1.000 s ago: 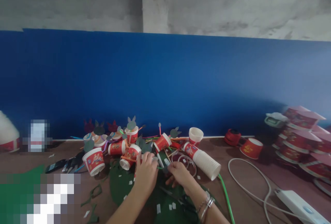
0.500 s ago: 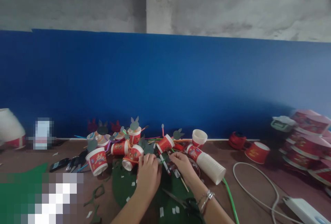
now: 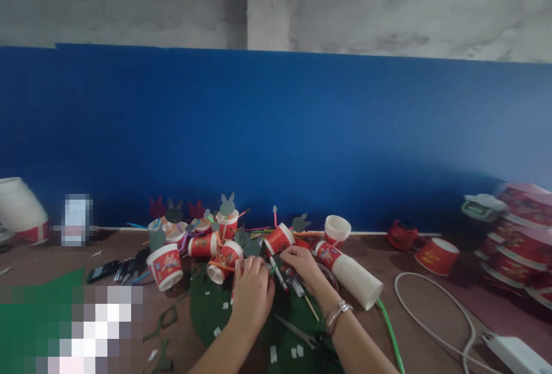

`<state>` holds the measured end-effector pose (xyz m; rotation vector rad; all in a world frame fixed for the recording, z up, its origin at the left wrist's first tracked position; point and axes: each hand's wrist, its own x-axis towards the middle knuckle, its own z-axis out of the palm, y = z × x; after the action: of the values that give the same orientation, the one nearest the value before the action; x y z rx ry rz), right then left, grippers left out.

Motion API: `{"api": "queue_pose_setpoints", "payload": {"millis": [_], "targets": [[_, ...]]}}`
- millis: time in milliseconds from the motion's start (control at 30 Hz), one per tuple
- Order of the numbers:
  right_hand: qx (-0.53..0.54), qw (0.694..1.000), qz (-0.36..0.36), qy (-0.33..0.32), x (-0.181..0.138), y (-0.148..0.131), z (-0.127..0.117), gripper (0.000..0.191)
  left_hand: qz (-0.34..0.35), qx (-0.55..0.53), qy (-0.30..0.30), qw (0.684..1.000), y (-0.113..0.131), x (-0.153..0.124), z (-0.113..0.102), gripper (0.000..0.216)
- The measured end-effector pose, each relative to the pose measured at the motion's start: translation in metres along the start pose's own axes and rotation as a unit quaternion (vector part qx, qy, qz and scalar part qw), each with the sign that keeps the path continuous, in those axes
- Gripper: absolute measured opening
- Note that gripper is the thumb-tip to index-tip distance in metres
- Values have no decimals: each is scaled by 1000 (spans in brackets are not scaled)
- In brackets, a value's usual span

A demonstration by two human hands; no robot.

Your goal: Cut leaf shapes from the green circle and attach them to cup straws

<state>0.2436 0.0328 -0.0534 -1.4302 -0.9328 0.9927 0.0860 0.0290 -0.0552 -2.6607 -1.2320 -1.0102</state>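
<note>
My left hand (image 3: pixel 253 289) is closed over a paper cup, of which only a red and white sliver (image 3: pixel 234 285) shows along the hand's left side. The tip of a green stem (image 3: pixel 272 269) pokes out by its fingers. With fingers pinched together, my right hand (image 3: pixel 303 266) is just to the right; whatever is in the pinch is too small to make out. Between the hands lies a white marker (image 3: pixel 279 275) with a red end. Behind them a red paper cup (image 3: pixel 279 240) lies tilted, and dark rabbit-head cutouts (image 3: pixel 250 245) stand close to my left fingers.
Scissors (image 3: pixel 302 332) and white paper bits (image 3: pixel 273 354) lie on green sheet (image 3: pixel 207 310). Several decorated cups (image 3: pixel 165 266) crowd the left. A stack of cups (image 3: pixel 357 281), a white cable (image 3: pixel 435 299) and a power strip (image 3: pixel 515 352) are on the right.
The camera view has shifted slightly. My right hand's fingertips have come a little closer to my left hand, which keeps its grip on the cup.
</note>
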Motion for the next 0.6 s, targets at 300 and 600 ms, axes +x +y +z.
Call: {"api": "queue_pose_setpoints", "payload": {"millis": [300, 600], "targets": [[-29, 999, -23, -2, 1, -6, 6, 14, -2, 8, -9, 1000, 1, 0, 0, 12], [-18, 999, -36, -4, 7, 2, 11, 22, 5, 0, 3, 1000, 0, -2, 2, 14]]}}
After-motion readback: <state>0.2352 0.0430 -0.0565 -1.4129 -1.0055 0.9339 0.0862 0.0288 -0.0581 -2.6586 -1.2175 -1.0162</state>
